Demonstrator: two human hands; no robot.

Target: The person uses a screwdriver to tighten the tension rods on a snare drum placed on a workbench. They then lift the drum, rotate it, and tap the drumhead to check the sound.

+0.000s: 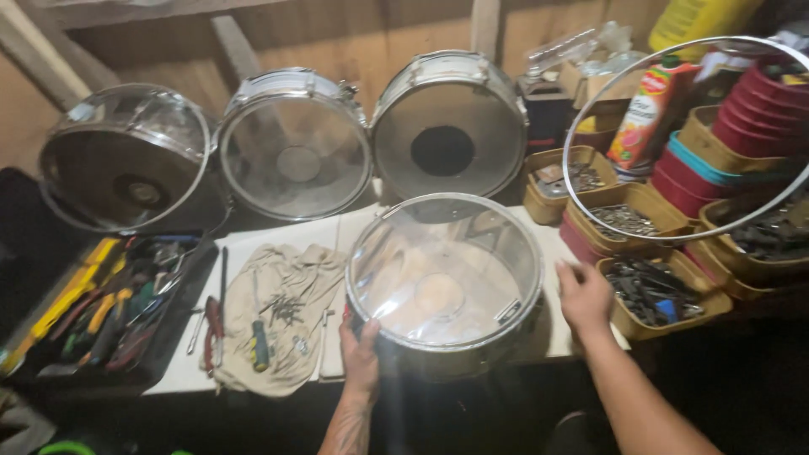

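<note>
Left hand (361, 358) cupping drum (444, 274) rim, right hand (583, 297) open beside it

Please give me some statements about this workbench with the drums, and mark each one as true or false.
1. The left hand touches the near side of the drum with the clear head. True.
2. Three more drums stand on edge against the wooden wall. True.
3. The right hand holds a screwdriver. False: it holds nothing and lies beside the drum's right rim.
4. Screws lie on a beige cloth left of the drum. True.
5. The toolbox stands to the right of the drum. False: it is at the far left; trays of hardware are on the right.
</note>
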